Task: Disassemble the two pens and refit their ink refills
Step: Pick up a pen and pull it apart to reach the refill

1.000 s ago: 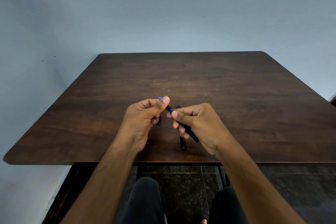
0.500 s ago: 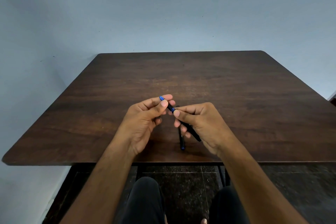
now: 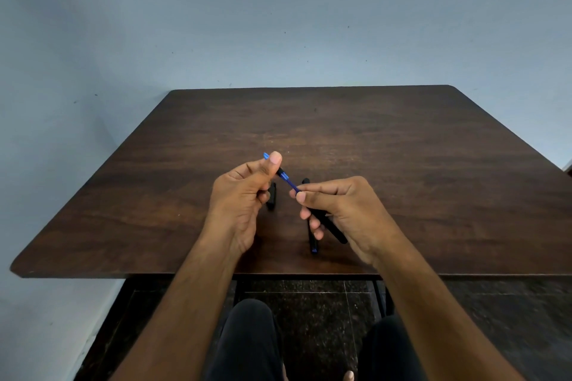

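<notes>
My left hand (image 3: 244, 195) pinches the blue-tipped front section (image 3: 280, 171) of a pen between thumb and fingers. From it a thin blue ink refill (image 3: 292, 183) runs down to the right. My right hand (image 3: 343, 210) grips the black pen barrel (image 3: 329, 226), and the refill enters the barrel at my fingertips. A second black pen (image 3: 312, 238) with a blue end lies on the dark wooden table (image 3: 402, 164) under my right hand. A short black cap (image 3: 271, 196) lies on the table beside my left hand.
The table's front edge runs just below my wrists. A pale blue wall stands behind the table and on the left. Under the table are my knees in dark trousers (image 3: 247, 340) and a dark speckled floor (image 3: 315, 303).
My hands have drawn apart. The front section has come away from the barrel to the upper left, which bares a length of blue refill between them.
</notes>
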